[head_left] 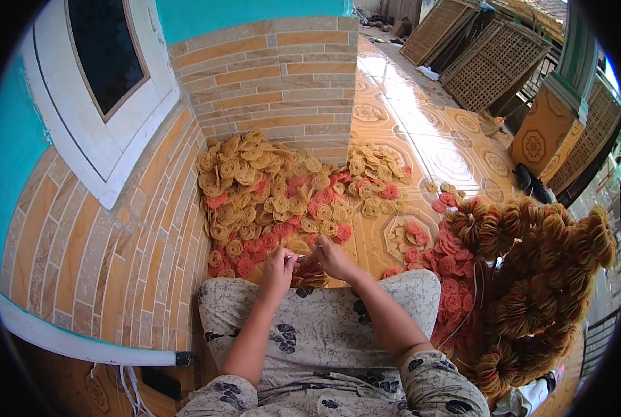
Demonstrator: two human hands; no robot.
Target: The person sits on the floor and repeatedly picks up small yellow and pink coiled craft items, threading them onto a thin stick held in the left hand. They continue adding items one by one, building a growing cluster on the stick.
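Above my lap, my left hand point(280, 270) is closed in a pinch, with a small pale bit showing at its fingertips. My right hand point(335, 260) is closed just beside it, a little higher; what its fingers hold is too small to make out. Below and between the hands sits a bunch of brownish discs point(310, 274), partly covered by them. Just beyond lies a large heap of round, swirled, noodle-like discs point(255, 181), mostly tan. Pink discs point(251, 247) are mixed in along its near side.
On my right stand thick bundles of strung brown-green discs point(533, 299), beside a pile of pink discs point(449, 278). A brick-patterned wall point(276, 83) closes off the left and front. Woven racks point(494, 62) lean at the far right. A dark phone-like object point(161, 382) lies lower left.
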